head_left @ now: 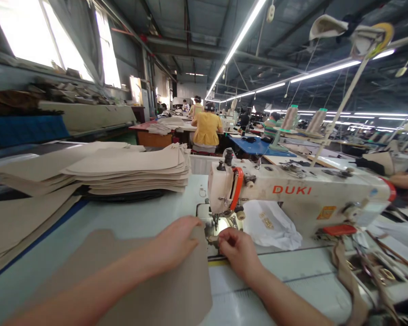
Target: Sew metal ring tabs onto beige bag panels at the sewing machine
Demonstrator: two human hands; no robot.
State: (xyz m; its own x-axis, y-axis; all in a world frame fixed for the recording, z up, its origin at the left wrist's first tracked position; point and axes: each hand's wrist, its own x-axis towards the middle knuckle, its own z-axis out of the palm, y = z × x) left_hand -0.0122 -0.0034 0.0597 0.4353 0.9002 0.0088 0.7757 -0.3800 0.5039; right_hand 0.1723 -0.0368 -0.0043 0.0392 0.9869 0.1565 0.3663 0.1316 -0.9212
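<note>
My left hand [177, 242] lies over a beige fabric panel [177, 290], thumb and fingers apart, with its fingertips near the panel's right edge. That panel spreads across the front of the sewing table [139, 217], left of the needle. Close to the needle plate, my right hand [238, 249] is closed in a pinch; whatever is between its fingertips is too small to make out. Just above both hands is the head of a white sewing machine [258, 188] marked DUKI, its lamp lighting the needle area.
Beige panels [132, 167] are stacked at the left. Behind the needle, a white plastic bag [272, 226] holds small gold-coloured pieces. A tray [377, 269] with metal rings and a hanging strap [350, 285] are at right. A co-worker in yellow [206, 129] sits ahead.
</note>
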